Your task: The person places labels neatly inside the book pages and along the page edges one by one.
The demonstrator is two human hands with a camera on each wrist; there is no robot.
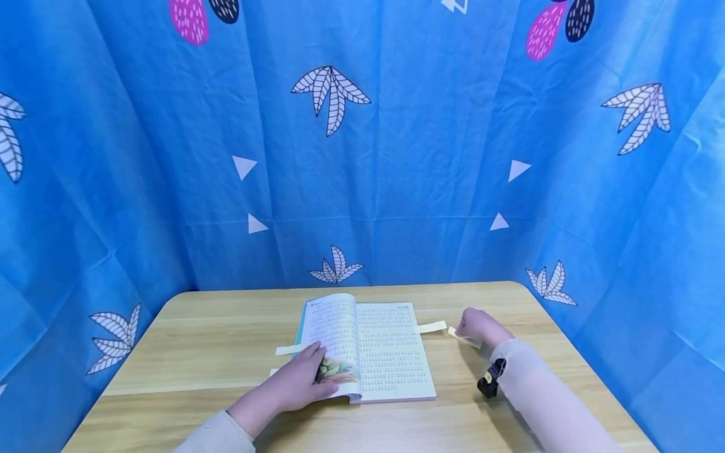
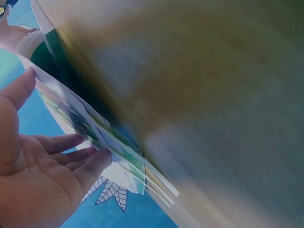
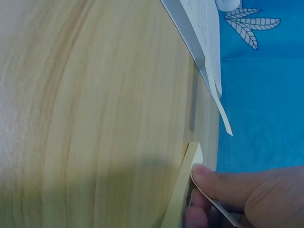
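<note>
An open book (image 1: pixel 393 352) with printed pages lies in the middle of the table, its left pages curving up near the spine. My left hand (image 1: pixel 303 380) rests on the left page beside a picture, fingers spread; in the left wrist view its thumb and fingertips touch the page stack (image 2: pixel 71 109). To the right of the book, my right hand (image 1: pixel 478 324) is at a narrow pale yellow sticky note pad (image 3: pixel 182 187). Thumb and fingers pinch a thin sticky note strip (image 3: pixel 216 205) that bends away from the pad. The pad's far end is hidden by the hand.
One pale paper strip (image 1: pixel 432 327) sticks out from the book's right edge, another strip (image 1: pixel 287 350) from its left. The wooden table (image 1: pixel 198 352) is bounded by a blue patterned curtain (image 1: pixel 396 189). A black wrist device (image 1: pixel 491 378) sits on the right forearm.
</note>
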